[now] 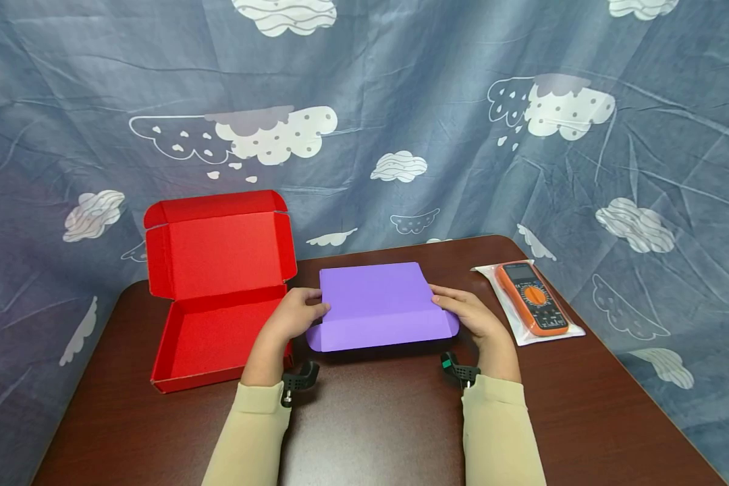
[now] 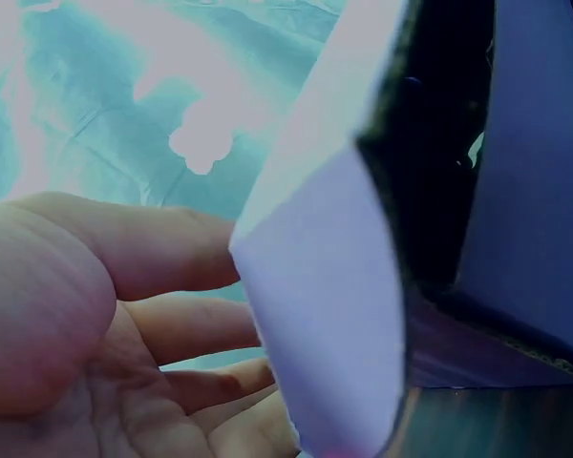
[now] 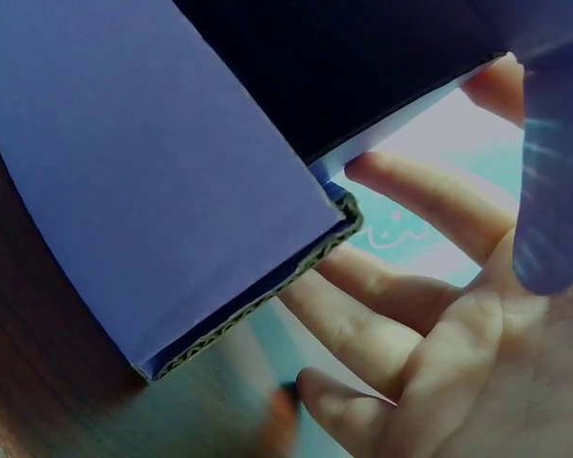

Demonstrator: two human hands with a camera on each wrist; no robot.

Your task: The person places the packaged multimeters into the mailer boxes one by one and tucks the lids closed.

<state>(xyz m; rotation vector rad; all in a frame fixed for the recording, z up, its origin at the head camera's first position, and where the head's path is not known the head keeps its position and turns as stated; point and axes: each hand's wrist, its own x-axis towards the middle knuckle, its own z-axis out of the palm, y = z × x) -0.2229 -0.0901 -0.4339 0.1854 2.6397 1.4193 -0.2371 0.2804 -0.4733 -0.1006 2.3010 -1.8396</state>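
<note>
Well, purple cardbd box, rect., corrug. edges

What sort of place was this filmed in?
Probably a makeshift indoor filming spot: a cloud-print cloth hangs right behind a dark brown table, where a purple box, a red box and a multimeter are spread out.

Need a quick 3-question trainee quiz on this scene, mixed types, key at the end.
1. Multiple choice: the left hand and right hand are both on a box of which colour?
A) red
B) purple
C) orange

2. True or false: the red box has its lid raised.

3. Fill in: the multimeter lies toward the person's ____ side of the table.

Key:
1. B, the purple box
2. True
3. right
</note>
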